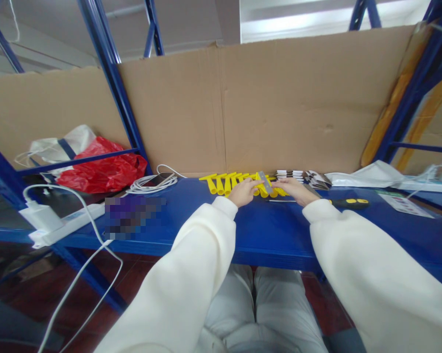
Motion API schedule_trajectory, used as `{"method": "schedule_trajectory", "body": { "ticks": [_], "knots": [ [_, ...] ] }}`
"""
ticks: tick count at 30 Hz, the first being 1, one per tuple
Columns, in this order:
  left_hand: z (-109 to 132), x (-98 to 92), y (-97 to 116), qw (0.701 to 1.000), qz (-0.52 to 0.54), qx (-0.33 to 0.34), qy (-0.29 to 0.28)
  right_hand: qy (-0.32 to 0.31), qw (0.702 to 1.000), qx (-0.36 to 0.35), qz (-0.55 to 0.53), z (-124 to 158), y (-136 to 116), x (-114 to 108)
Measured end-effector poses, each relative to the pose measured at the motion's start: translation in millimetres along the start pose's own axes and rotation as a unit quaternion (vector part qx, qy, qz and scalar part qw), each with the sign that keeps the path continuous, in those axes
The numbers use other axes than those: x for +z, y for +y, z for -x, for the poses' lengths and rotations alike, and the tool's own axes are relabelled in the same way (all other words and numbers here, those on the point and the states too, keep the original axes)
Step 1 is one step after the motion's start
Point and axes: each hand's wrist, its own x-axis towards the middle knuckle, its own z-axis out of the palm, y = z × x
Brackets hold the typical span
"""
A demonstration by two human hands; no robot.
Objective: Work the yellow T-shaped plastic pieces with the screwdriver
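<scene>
Both of my hands meet above the far part of the blue table. Between them is a flat grey metal plate (265, 182), tilted, with yellow plastic right behind it; I cannot tell whether the two are joined. My left hand (244, 191) pinches the plate's left side, and my right hand (295, 189) has its fingertips closed on the right side. Several yellow T-shaped plastic handles (220, 184) lie in a row just beyond my hands. A screwdriver (349, 203) with a black and yellow handle lies by my right wrist, its shaft pointing left under that hand.
Small white and dark packets (290, 175) are stacked behind my right hand, near a white plastic bag (368, 174). At left are a coiled white cable (152, 184), a red bag (105, 166) and a power strip (68, 228). Cardboard (279, 108) walls the table's (272, 235) back.
</scene>
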Motion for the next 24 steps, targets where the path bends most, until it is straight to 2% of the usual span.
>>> {"method": "schedule_trajectory", "body": {
  "ticks": [2,5,9,15,24],
  "knots": [
    [0,-0.3,0,1.0,-0.003,-0.002,0.0,0.042,0.998,0.008,0.047,-6,7,-7],
    [0,-1.2,1,1.0,-0.007,-0.007,0.002,0.087,0.978,0.012,0.187,-12,18,-20],
    [1,-3.7,3,1.0,-0.014,-0.011,0.001,0.089,0.941,0.039,0.325,-11,26,-31],
    [1,-3.1,5,1.0,-0.01,-0.005,0.004,0.05,0.917,0.076,0.388,-9,30,-33],
    [-1,0.0,2,1.0,0.004,0.001,0.011,0.003,0.897,0.039,0.44,-15,37,-32]
  ]
}}
